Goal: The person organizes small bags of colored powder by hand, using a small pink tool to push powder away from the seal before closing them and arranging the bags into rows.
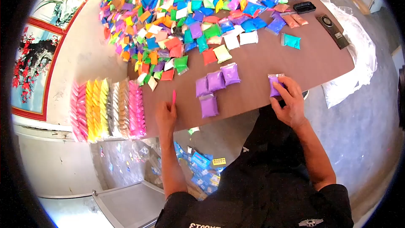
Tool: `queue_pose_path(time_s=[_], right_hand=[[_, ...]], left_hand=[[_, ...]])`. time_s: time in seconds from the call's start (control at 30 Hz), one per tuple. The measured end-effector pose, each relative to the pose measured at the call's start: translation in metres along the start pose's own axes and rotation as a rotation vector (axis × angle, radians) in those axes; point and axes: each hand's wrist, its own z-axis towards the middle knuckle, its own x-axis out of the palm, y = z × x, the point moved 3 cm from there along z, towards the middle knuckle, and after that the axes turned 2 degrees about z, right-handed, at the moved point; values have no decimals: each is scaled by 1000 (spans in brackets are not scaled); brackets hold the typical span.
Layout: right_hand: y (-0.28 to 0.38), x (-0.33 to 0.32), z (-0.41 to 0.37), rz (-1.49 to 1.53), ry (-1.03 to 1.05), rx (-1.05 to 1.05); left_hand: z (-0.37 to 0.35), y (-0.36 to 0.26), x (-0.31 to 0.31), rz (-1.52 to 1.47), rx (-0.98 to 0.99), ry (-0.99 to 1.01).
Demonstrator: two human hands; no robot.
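My left hand (pixel 166 116) is closed on a thin pink stick-like tool (pixel 174 96) that points up from the fingers, over the table's front edge. Between the thumb and fingers of my right hand (pixel 291 101) is a small purple packet (pixel 274 88), held at the table's right front. Several more purple packets lie between my hands: a row with a middle one (pixel 215 81), and a lower one (pixel 209 106) just below it.
A large heap of coloured packets (pixel 194 6) covers the far side of the brown table (pixel 253 67). Rows of packed sachets (pixel 107 109) stand at the left. A teal packet (pixel 291 41), a black tray (pixel 304 7) and a dark scale-like device (pixel 332 31) lie at right.
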Motion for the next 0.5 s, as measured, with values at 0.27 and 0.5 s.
queue_pose_path(time_s=[0.27,0.5], right_hand=[[-8,-7,-4,68,10,-1],[-12,-11,-6,62,45,-25]], left_hand=[[8,26,13,-273,-12,32],[3,-141,-53,-577,19,103]])
